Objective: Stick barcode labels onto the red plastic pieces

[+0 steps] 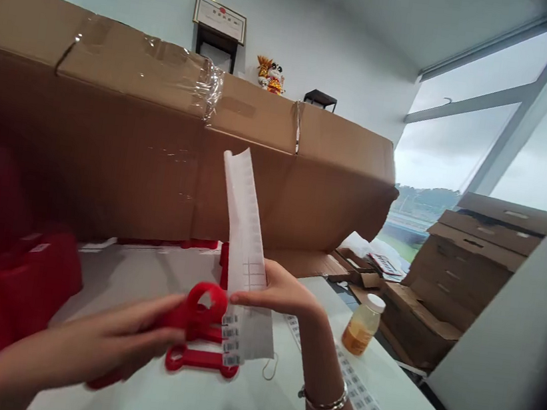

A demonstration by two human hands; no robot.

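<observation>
My left hand [136,331], somewhat blurred, is closed around a red plastic piece with a ring-shaped end [221,299]. Raised in front of me is a white sheet of barcode labels [245,238], pinched between the thumb and fingers of my right hand [287,291]. The sheet's lower left edge, where several barcodes show, is right beside the ring end; whether they touch I cannot tell. Below them a flat red bar with round holed ends [203,360] lies on the white table [143,389]. Part of the held red piece is hidden by my fingers.
A long taped cardboard box [126,132] stands across the table's back. Red items [43,269] are piled at left. To the right are a bottle of amber liquid [362,324], another barcode label sheet [360,391], a rubber band [270,368] and stacked cardboard boxes [466,271].
</observation>
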